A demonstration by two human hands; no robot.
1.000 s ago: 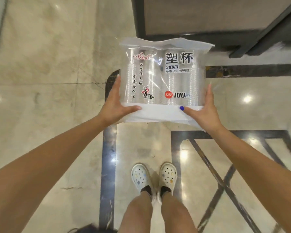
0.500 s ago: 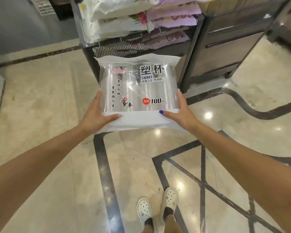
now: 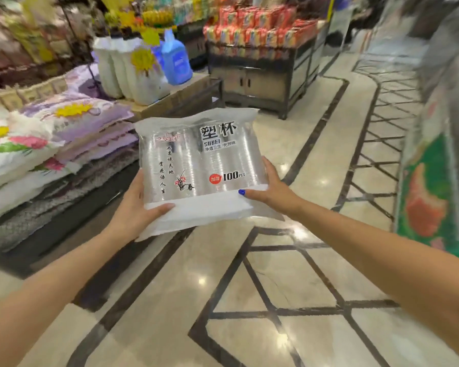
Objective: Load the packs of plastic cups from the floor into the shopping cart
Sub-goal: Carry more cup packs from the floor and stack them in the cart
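Both hands clamp the cup pack (image 3: 199, 165) mid-air, chest high: left hand (image 3: 135, 210) on its left edge, right hand (image 3: 270, 192) on its right, thumbs over the front. Open marble floor (image 3: 223, 300) stretches near and far right. Bedding shelf (image 3: 51, 144) crowds the left, snack stand (image 3: 263, 62) sits far ahead.

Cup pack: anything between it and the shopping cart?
Cannot say: no cart shows in this view. The cup pack is held in the air by the left hand and right hand. Ahead lies open floor; stacked bedding flanks the left.
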